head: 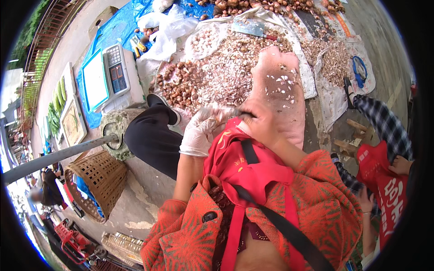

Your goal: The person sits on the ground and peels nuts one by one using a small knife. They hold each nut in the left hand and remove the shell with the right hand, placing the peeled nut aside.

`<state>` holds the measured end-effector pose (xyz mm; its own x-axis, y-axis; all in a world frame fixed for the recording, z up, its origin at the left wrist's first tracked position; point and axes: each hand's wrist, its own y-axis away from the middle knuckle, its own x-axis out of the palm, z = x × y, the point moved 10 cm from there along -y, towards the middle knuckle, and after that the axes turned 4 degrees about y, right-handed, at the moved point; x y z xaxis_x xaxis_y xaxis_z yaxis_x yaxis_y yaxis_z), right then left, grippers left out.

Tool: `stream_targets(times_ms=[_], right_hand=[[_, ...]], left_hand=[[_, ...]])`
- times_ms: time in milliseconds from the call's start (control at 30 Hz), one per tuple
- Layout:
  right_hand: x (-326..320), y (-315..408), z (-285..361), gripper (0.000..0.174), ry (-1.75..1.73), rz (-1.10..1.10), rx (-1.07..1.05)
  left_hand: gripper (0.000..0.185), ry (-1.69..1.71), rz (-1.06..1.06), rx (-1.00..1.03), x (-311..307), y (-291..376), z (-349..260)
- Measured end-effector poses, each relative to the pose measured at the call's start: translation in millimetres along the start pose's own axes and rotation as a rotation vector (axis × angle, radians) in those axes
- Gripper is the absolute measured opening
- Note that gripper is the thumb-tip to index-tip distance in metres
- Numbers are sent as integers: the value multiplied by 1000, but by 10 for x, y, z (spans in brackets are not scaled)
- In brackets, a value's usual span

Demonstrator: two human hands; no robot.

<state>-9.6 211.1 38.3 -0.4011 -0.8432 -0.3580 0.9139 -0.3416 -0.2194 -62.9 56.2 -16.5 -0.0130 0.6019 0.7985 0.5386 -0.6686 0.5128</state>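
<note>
In front of my lap, my left hand (199,132) wears a thin white disposable glove. Its bent fingers meet my bare right hand (260,117), which is blurred and curled around something dark and too unclear to name. Whatever lies between the fingers is mostly hidden. Both hands are above the red apron (234,159). Beyond them, brown unpeeled bulbs (179,81) are heaped beside a wide spread of pale and brown peelings (223,71). A pink cloth (279,81) with white scraps on it covers one leg. Peeled whitish bulbs (203,42) lie in a clear plastic bag.
A cleaver (248,27) with a red handle rests on the peelings. Left stand a digital scale (117,73), a stone base (118,130) with a metal pole (67,154), and a woven basket (101,179). Another person's checked trouser leg (386,111) is at right.
</note>
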Motion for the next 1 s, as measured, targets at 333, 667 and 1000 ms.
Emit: stream_targets(times_ms=[333, 667, 1000], right_hand=[[82, -59, -12, 22, 2, 0, -29], [21, -29, -289, 19, 47, -15, 146], [78, -43, -23, 20, -31, 26, 19]], left_hand=[[27, -98, -49, 15, -90, 65, -24], [37, -213, -70, -14, -78, 7, 34], [20, 7, -100, -51, -89, 36, 8]])
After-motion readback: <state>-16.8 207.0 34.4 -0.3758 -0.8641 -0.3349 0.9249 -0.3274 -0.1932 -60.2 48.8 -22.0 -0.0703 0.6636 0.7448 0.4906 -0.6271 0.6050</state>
